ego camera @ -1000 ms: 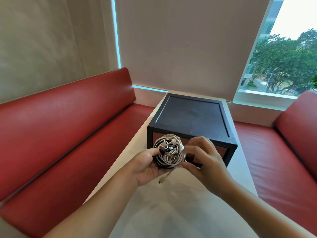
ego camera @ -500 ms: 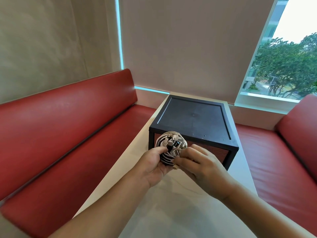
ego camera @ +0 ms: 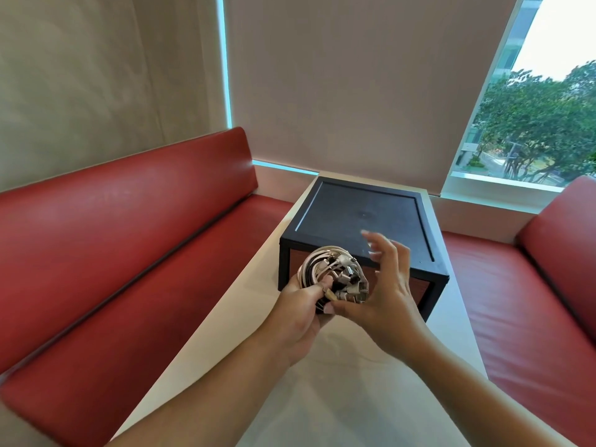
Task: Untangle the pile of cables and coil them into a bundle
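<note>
At lower centre of the frame, above a white table (ego camera: 325, 401), the left hand (ego camera: 298, 317) grips a coil of cables (ego camera: 329, 269). The right hand (ego camera: 388, 296) sits just beside it, fingers spread and blurred, thumb at the coil's underside. Behind them is a black box (ego camera: 358, 211), flanked by red benches (ego camera: 129, 240).

A black box (ego camera: 358, 217) sits on a white table (ego camera: 338, 398) between red benches (ego camera: 129, 253).
</note>
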Action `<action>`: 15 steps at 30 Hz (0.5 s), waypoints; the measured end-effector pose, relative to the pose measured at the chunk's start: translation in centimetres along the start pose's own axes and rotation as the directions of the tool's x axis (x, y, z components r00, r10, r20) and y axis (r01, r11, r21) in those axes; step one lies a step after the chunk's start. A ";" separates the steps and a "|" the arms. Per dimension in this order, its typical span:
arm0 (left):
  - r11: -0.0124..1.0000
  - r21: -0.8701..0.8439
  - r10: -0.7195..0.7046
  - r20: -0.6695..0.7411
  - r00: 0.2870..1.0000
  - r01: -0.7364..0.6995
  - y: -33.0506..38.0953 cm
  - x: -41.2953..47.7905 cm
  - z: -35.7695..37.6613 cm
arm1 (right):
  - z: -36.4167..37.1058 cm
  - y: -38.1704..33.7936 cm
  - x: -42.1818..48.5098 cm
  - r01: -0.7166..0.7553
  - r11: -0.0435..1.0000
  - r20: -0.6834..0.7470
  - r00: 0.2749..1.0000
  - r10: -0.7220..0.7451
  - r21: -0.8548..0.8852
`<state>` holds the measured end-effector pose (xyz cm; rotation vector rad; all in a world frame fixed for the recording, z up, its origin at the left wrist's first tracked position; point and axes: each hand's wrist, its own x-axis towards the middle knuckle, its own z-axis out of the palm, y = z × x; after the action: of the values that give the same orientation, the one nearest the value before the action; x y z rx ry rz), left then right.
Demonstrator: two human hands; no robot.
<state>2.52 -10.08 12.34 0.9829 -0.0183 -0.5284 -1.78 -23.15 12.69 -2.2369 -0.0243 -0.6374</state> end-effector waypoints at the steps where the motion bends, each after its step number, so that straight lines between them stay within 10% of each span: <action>1: 1.000 0.018 0.003 0.022 1.000 -0.003 0.0 -0.1 0.0 | -0.1 0.0 0.3 -0.088 0.989 0.092 0.993 0.077 0.117; 5: 1.000 -0.005 -0.025 0.109 0.994 0.026 0.0 -0.6 -0.1 | 0.0 0.3 1.1 -0.331 0.810 0.342 0.924 0.174 0.484; 15: 0.982 0.191 -0.028 0.178 0.984 -0.007 -0.1 -0.4 -1.3 | -0.1 1.3 0.3 -0.263 0.891 0.321 0.936 0.143 0.369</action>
<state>2.47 -8.88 11.60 1.1201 -0.2295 -0.6326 -1.26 -24.15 11.93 -1.8713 -0.0595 -0.1648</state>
